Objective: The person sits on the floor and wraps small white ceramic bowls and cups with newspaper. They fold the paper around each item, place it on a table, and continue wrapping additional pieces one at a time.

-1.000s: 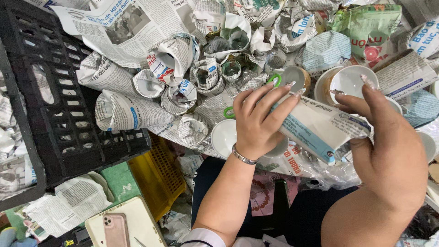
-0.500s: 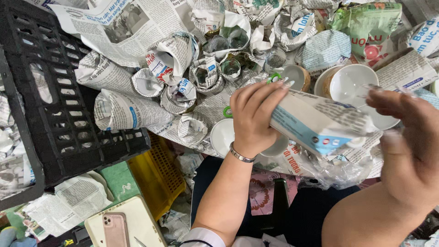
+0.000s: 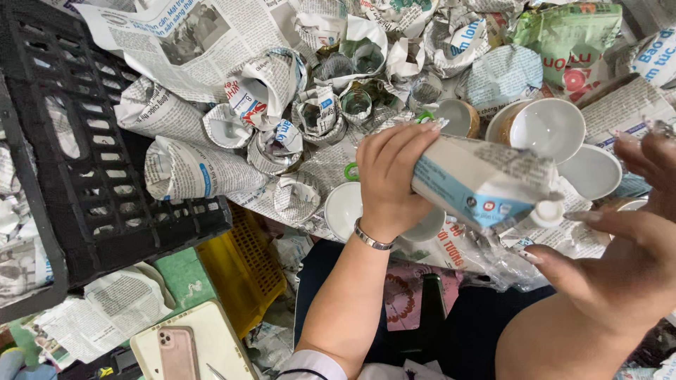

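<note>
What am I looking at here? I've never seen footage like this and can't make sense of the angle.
The picture comes from a camera worn on a person's head, looking down at their own two bare hands; there is no machine. The left hand, with a bracelet at the wrist, grips a bundle wrapped in newspaper at one end. The right hand is open, close to the bundle's other end but not gripping it. Beyond the hands lies a heap of similar newspaper-wrapped bundles, some open-ended, and several bare white bowls. At the left stands a black plastic crate; below it a yellow basket. At the bottom edge a pink phone lies on a pale board. The dark area under the arms appears to be the person's lap.
</note>
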